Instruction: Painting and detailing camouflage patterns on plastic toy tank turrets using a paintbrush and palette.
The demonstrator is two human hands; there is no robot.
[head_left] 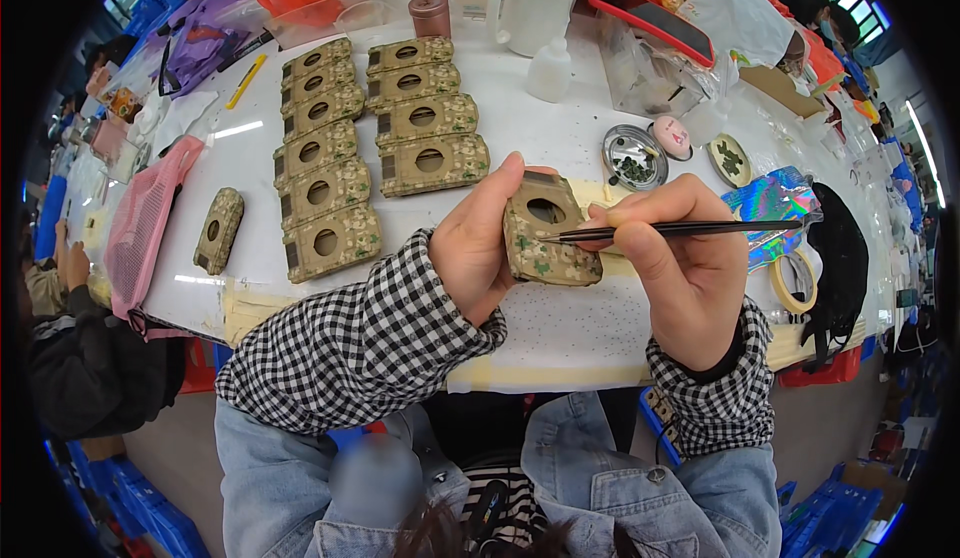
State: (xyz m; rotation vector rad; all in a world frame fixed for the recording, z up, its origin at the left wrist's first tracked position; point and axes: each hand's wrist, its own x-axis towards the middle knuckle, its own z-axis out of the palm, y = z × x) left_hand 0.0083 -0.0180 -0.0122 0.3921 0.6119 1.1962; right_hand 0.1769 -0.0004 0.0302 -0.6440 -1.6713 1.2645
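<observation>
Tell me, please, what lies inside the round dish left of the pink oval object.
The round dish holds small dark green pieces; whatever lies beneath them is covered and cannot be seen.

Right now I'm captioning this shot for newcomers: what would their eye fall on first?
Probably the camouflage case near the centre, held in the left hand, with the right hand holding a slender dark tool whose tip is at its face. Next come the two columns of similar cases, farther left, and the shiny iridescent packet just right of the right hand.
</observation>
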